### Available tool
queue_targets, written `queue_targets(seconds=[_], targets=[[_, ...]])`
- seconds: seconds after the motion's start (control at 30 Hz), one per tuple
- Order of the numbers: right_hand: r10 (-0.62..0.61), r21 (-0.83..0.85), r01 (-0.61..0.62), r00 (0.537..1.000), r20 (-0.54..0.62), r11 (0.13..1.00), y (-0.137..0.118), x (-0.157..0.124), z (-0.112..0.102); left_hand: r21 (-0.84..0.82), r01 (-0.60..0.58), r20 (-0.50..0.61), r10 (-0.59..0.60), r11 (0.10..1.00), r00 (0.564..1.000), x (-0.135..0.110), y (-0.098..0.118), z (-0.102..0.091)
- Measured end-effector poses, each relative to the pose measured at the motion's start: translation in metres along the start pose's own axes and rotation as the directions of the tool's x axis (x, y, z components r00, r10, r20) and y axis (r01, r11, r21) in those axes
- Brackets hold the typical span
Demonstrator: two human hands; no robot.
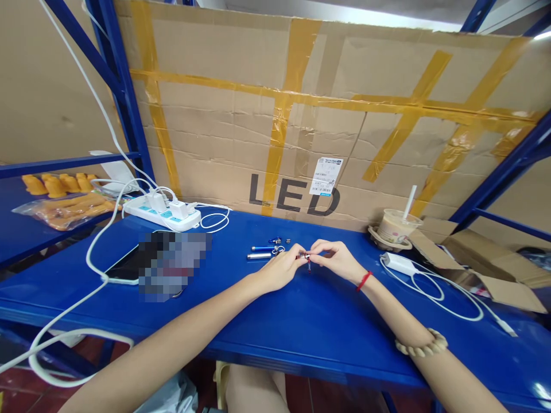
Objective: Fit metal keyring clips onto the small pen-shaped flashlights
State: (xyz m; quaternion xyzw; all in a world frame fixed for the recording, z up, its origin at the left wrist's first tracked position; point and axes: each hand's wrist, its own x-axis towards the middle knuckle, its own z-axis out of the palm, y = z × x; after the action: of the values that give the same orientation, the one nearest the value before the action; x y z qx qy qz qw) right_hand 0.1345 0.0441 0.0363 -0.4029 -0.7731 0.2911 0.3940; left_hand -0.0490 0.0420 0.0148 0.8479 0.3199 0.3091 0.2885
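Observation:
My left hand [278, 271] and my right hand [338, 260] meet over the middle of the blue table. Both sets of fingers pinch a small silver and red keychain piece [305, 256], whose red end hangs below the fingertips. Its exact shape is mostly covered by the fingers. Just beyond my left hand lie a slim silver tube [257, 256] and a slim blue tube [262, 248], which look like keychain penlights with rings. A small blue clip [274, 240] and tiny metal bits [288, 241] rest behind them.
On the left are a white power strip [163, 213] with cables, a phone [129, 261] and a blurred-out item. A drink cup [394, 226], a white charger with its cable [400, 264] and an open cardboard box [495, 267] stand right. Cardboard [215, 143] walls the back.

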Motion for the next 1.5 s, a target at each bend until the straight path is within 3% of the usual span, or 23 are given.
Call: queue_targets(seconds=[0.13, 0.33, 0.57, 0.8, 0.93, 1.07, 1.33, 1.5], targets=[[0.089, 0.066, -0.092, 0.995, 0.054, 0.993, -0.003, -0.001, 0.001, 0.081, -0.047, 0.025, 0.045, 0.996, 0.999, -0.004, 0.004, -0.001], [0.199, 0.090, -0.214, 0.968, 0.150, 0.973, 0.000, -0.003, 0.004, 0.340, -0.113, 0.025, 0.111, 0.934, 0.994, -0.007, 0.009, -0.003], [0.276, 0.138, -0.292, 0.953, 0.125, 0.946, -0.001, -0.003, 0.006, 0.378, -0.132, -0.054, 0.164, 0.917, 0.985, -0.002, 0.002, 0.001], [0.246, 0.203, -0.245, 0.969, 0.024, 0.948, -0.006, -0.002, 0.010, 0.348, -0.053, -0.137, 0.107, 0.936, 0.985, 0.005, 0.004, 0.001], [0.188, 0.229, -0.207, 0.977, 0.100, 0.951, -0.002, -0.003, 0.016, 0.320, -0.110, -0.126, 0.157, 0.941, 0.980, 0.004, 0.008, 0.003], [0.210, 0.215, -0.249, 0.959, 0.188, 0.944, -0.002, -0.003, 0.017, 0.297, -0.105, -0.135, 0.151, 0.949, 0.979, 0.003, 0.009, 0.004], [0.128, 0.137, -0.154, 0.974, 0.186, 0.978, -0.006, -0.003, 0.016, 0.091, -0.110, -0.140, 0.122, 0.990, 0.983, 0.006, 0.002, 0.005], [0.166, 0.081, -0.177, 0.978, 0.127, 0.981, -0.002, -0.002, 0.013, -0.026, -0.143, -0.205, 0.135, 0.989, 0.969, 0.008, 0.003, 0.010]])
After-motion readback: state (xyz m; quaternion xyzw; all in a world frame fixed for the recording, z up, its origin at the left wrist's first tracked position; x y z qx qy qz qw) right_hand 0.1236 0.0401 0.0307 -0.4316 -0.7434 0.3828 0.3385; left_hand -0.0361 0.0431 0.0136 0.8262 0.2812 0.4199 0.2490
